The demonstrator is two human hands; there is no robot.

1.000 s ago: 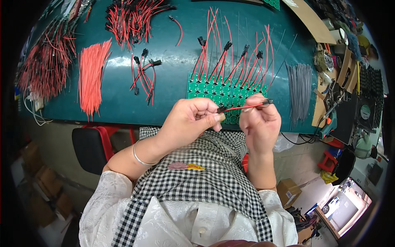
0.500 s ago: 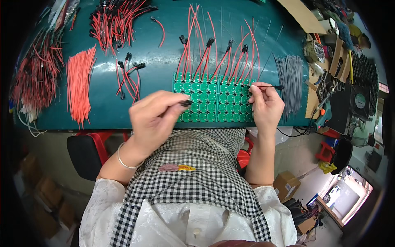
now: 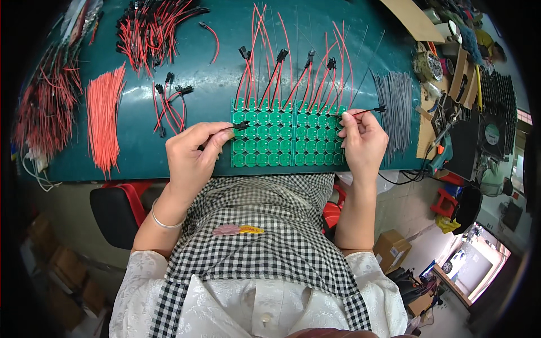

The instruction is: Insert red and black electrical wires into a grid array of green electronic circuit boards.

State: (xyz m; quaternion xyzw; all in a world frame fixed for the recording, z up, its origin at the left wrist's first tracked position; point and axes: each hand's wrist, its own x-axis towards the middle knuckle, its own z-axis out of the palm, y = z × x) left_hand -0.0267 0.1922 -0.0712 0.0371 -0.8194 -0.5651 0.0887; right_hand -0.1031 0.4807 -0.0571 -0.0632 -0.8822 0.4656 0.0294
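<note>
A green circuit board panel (image 3: 262,145) of many round boards lies at the table's near edge. Red and dark wires with black plugs (image 3: 282,55) rise from its far row. At the panel's left side, my left hand (image 3: 191,153) pinches a short wire lead, whose black connector (image 3: 242,125) points right over the boards. My right hand (image 3: 365,143) is closed at the panel's right edge. Between its thumb and fingers runs another connector lead (image 3: 366,111), with its black plug out to the right. The wire ends inside both pinches are hidden.
Left on the green table (image 3: 73,163) lie a bundle of red wires (image 3: 105,121) and a few connector leads (image 3: 169,104). A pile of connector leads (image 3: 152,34) is farther back. Dark grey wires (image 3: 393,107) lie right, near a teal-handled tool (image 3: 442,152).
My left hand has shifted left and slightly away from me, and its connector now points right, more plainly in sight. The right hand has hardly moved. The whole view has shifted slightly.
</note>
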